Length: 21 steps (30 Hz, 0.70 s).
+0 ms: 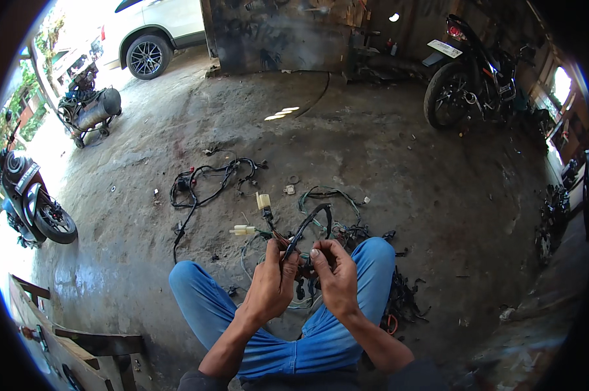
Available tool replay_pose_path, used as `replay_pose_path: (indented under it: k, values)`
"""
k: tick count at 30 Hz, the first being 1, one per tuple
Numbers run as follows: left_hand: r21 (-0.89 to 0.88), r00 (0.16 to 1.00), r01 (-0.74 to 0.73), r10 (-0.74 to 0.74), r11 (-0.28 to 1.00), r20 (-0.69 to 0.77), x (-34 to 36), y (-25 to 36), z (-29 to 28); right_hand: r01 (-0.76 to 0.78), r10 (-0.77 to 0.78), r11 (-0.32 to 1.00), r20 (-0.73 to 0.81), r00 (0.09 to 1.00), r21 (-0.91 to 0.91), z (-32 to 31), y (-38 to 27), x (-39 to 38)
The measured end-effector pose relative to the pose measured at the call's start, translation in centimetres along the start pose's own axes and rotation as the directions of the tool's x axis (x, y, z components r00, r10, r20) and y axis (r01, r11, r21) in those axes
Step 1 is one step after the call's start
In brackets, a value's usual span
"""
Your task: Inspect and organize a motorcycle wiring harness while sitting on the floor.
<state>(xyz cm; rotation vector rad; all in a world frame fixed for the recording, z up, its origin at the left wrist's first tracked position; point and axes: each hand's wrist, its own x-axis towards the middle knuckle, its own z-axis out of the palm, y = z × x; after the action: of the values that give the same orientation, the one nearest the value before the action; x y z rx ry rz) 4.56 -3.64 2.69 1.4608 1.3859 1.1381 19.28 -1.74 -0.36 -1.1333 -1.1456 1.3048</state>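
Between my knees, my left hand [272,281] is closed around a black-taped wiring harness [302,227] that arches up and over toward the right. Beside it, my right hand [334,274] pinches part of the same harness with thumb and forefinger; the exact piece is hidden by the fingers. A cream connector [262,201] on brown wires sticks up past my left hand, and a second pale connector [243,229] points left. Dark plugs and loose wires hang below my hands. Green wires [333,191] loop on the ground just beyond.
Another black harness [229,171] lies on the concrete floor ahead. Dark wire scraps [408,296] and orange-handled tool [390,324] lie by my right leg. Motorcycles stand far right [460,91] and left [37,195]. An air compressor [92,111] and white car [177,32] are farther back.
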Motion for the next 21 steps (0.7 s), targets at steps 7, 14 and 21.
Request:
replay_pose_path:
  k: [7,14,21]
  values:
    - [-0.133,0.999,0.043,-0.041,0.99,0.019,-0.7,0.3,-1.0,-0.2,0.165,0.973,0.255,0.953,0.119,-1.5,-3.0,0.5]
    - [-0.179,0.998,0.055,-0.062,0.982,-0.034,-0.9,-0.2,-0.7,0.485,-0.415,0.763,0.251,0.874,-0.428,-1.9,-5.0,-0.5]
    - [-0.11,0.999,0.037,-0.038,0.993,-0.013,-0.3,-0.4,0.1,0.6,-0.619,0.501,0.227,0.752,-0.623,-1.3,-3.3,-0.8]
